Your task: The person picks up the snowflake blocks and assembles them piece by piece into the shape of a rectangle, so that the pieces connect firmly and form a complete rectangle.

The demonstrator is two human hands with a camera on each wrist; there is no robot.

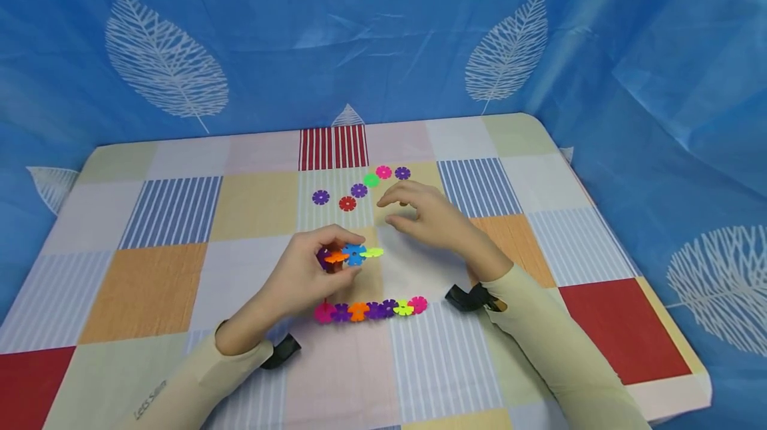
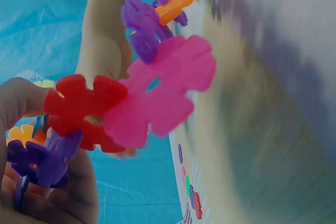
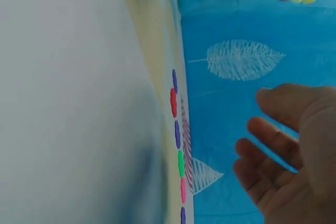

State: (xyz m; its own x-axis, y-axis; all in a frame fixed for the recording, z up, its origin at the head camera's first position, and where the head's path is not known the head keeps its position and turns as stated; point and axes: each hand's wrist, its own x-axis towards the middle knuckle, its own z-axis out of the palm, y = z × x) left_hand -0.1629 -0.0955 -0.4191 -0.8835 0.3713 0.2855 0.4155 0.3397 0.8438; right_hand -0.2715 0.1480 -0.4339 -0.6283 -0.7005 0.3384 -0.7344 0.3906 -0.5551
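Note:
My left hand (image 1: pixel 299 271) pinches a joined chain of plastic flower discs between thumb and fingers. A blue disc (image 1: pixel 354 255) shows between the fingertips, with an orange disc (image 1: pixel 336 256) on one side and a yellow one (image 1: pixel 374 252) on the other. From the held part a red disc (image 2: pixel 79 109) links to a pink disc (image 2: pixel 176 85), and a lower row with purple and orange discs (image 1: pixel 358 312) runs rightward. To the right of the chain, my right hand (image 1: pixel 429 217) hovers with loosely bent fingers, holding nothing; its palm (image 3: pixel 294 198) shows in the right wrist view.
Several loose discs lie on the table beyond the hands, among them a red one (image 1: pixel 347 204), a green one (image 1: pixel 371 180) and a pink one (image 1: pixel 383 172). A patchwork cloth (image 1: pixel 252 207) covers the table. Blue leaf-print curtains (image 1: pixel 335 37) hang behind and at the right.

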